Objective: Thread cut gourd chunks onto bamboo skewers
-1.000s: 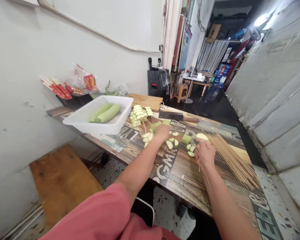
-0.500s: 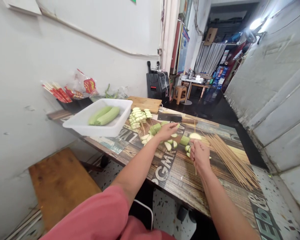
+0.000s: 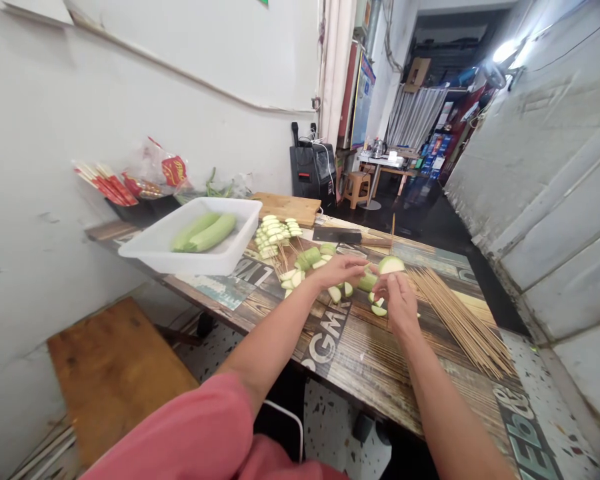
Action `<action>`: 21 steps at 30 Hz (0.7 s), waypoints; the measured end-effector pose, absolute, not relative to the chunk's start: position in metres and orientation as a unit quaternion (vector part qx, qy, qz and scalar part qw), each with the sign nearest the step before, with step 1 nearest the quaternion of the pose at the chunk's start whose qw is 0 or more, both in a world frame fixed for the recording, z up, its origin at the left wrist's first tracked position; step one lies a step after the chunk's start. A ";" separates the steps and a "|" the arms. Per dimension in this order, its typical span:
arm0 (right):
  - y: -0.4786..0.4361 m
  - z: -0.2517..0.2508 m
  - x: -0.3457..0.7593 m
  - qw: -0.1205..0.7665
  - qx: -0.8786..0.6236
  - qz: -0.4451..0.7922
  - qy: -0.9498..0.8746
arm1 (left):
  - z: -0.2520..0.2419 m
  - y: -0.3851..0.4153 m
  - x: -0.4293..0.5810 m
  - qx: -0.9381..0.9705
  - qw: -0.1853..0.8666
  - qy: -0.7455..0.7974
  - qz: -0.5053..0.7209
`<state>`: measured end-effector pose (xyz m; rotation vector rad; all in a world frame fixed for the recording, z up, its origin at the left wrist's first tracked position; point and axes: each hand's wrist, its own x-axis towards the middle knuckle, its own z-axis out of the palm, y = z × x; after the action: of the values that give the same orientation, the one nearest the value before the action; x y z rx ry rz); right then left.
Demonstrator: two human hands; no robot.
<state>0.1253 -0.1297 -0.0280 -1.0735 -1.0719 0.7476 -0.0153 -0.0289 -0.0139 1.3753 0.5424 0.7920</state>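
Observation:
My right hand [image 3: 399, 300] is closed around a thin wooden skewer [image 3: 393, 233] that points upward, just below a half-round zucchini slice [image 3: 391, 265] on it. Close beside it, my left hand [image 3: 346, 270] reaches in with its fingertips together on what looks like a pale green zucchini slice, mostly hidden by the fingers. Under and around my hands lie cut zucchini pieces [image 3: 379, 311] and a thicker uncut chunk [image 3: 367, 282]. Left of them are more zucchini chunks [image 3: 309, 257] and a pile of loaded zucchini skewers [image 3: 273, 235].
A bundle of bare skewers [image 3: 460, 320] lies at the right of the wooden table [image 3: 350, 360]. Behind the pieces are a cleaver [image 3: 337, 235] and a cutting board [image 3: 290, 208]. A white tub [image 3: 150, 253] with two whole zucchinis [image 3: 213, 233] stands at the left.
My left hand has moved right from the loose pieces to beside my right hand. The skewer and its slice have shifted slightly upward and turned in my right hand.

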 end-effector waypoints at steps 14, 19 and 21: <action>-0.127 -0.029 0.129 0.683 -0.503 0.293 -0.441 | -0.019 -0.031 -0.009 0.568 0.725 0.172 0.351; -0.126 -0.034 0.131 0.631 -0.584 0.287 -0.422 | -0.014 -0.031 -0.012 0.529 0.751 0.168 0.358; -0.125 -0.032 0.130 0.655 -0.569 0.305 -0.392 | -0.014 -0.030 -0.014 0.523 0.757 0.161 0.357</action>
<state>0.1302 -0.1255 -0.0316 -1.2897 -0.8898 0.6909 -0.0143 -0.0298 -0.0135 1.1410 0.3501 0.7774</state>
